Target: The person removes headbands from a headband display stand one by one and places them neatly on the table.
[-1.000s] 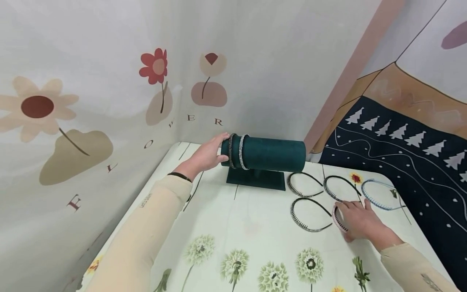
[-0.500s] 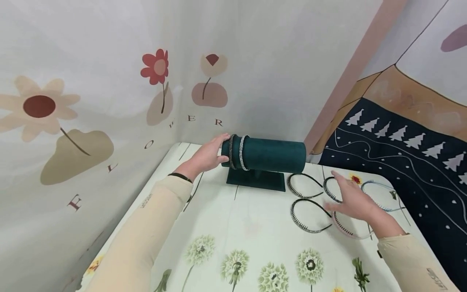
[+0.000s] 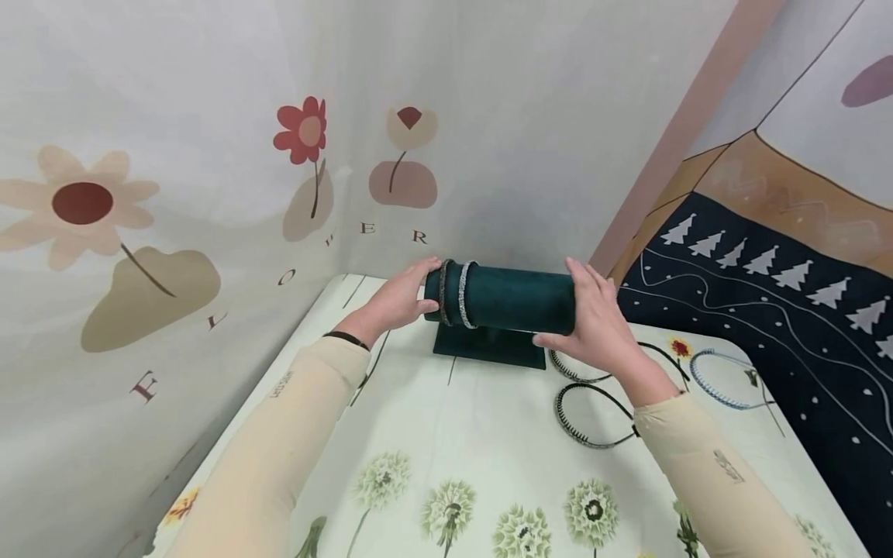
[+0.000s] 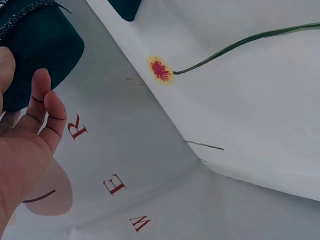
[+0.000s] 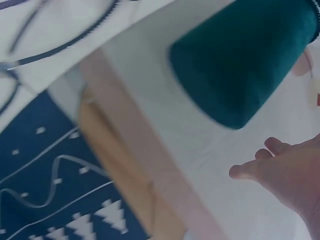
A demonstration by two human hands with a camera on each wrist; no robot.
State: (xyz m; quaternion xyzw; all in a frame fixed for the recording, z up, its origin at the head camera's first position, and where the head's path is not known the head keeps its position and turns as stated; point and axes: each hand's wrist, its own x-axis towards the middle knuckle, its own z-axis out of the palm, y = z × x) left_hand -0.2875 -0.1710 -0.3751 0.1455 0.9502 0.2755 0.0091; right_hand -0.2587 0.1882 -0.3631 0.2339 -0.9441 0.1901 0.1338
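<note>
A dark green velvet headband stand, a horizontal roll on a flat base, stands at the back of the table. Two headbands circle its left part: a dark glittery headband and a silvery headband. My left hand grips the roll's left end, thumb in front and fingers behind; in the left wrist view its fingertips curl against the green velvet. Around the right end my right hand spreads thumb and fingers, overlapping the roll. In the right wrist view a gap shows between that hand and the roll.
Right of the stand, several headbands lie on the white flowered tablecloth: a black toothed headband, a light blue headband and others partly hidden by my right arm. A printed curtain hangs right behind the stand.
My right hand has left the pink headband on the table and moved up and left to the stand's right end. The left hand has stayed at the left end.
</note>
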